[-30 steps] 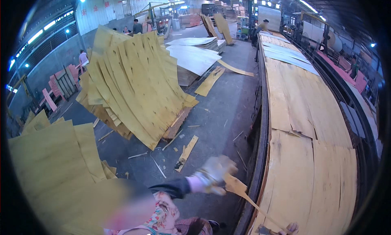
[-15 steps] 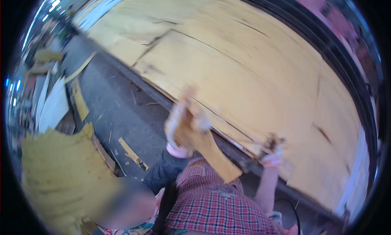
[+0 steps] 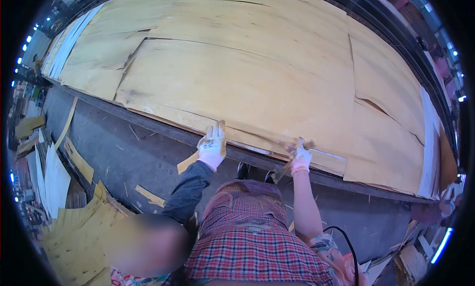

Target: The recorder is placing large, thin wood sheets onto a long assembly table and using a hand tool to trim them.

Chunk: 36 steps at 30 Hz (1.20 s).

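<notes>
A wide stack of pale yellow wood veneer sheets [image 3: 237, 83] lies before me, with splits and overlapping seams. My left hand [image 3: 213, 146], in a white work glove with stained fingertips, rests at the near edge, fingers stretched out. A short veneer strip [image 3: 187, 163] shows beside its wrist, apart from the fingers as far as I can see. My right hand [image 3: 300, 157], also gloved, is closed at the same edge, farther right. From under it a thin blade-like tool [image 3: 282, 172] points down toward me; its grip is mostly hidden. Between the hands runs a narrow gap along the veneer edge.
A dark rail [image 3: 148, 125] borders the stack's near side. Veneer scraps [image 3: 150, 196] litter the grey floor. At left lie white sheets [image 3: 58, 174] and a large yellow veneer piece [image 3: 74, 236]. Beside me at lower left is another person. A black cable [image 3: 350, 241] hangs at right.
My left hand has come down from above the floor to the veneer edge, and the strip it held is now beside the wrist. My right hand stays near the edge. The view has turned.
</notes>
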Motion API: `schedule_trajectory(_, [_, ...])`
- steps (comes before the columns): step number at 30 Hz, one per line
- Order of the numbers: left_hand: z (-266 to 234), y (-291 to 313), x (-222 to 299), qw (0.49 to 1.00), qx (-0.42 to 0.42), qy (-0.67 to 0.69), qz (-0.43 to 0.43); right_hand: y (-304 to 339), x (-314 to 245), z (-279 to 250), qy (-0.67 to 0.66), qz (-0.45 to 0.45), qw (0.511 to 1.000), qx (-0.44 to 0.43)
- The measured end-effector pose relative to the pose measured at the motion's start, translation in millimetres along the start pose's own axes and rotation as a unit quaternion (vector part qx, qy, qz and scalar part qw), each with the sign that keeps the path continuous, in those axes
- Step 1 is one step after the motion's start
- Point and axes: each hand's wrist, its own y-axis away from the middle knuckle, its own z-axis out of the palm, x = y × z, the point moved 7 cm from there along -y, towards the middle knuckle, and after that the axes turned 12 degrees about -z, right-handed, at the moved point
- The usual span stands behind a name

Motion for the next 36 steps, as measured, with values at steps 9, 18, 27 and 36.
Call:
schedule_trajectory(9, [95.5, -2.3, 40.5, 0.997, -0.052, -0.034, 0.041, -131.4, 162.1, -29.0, 0.348, -0.408, 0.829, -0.158])
schedule_trajectory(18, [98.1, -2.7, 25.7, 0.994, -0.046, -0.080, 0.065, -42.4, 81.8, -8.1, 0.021, 0.185, 0.962, -0.198])
schedule_trajectory(27, [113.8, -9.2, 29.4, 0.988, -0.100, -0.119, 0.022, -30.4, 4.6, -66.0, 0.042, 0.242, 0.922, -0.299])
schedule_trajectory(36, [111.3, -22.3, 48.7, 0.987, -0.123, -0.099, 0.001, -92.3, -61.4, -220.4, -0.263, -0.239, 0.933, 0.058])
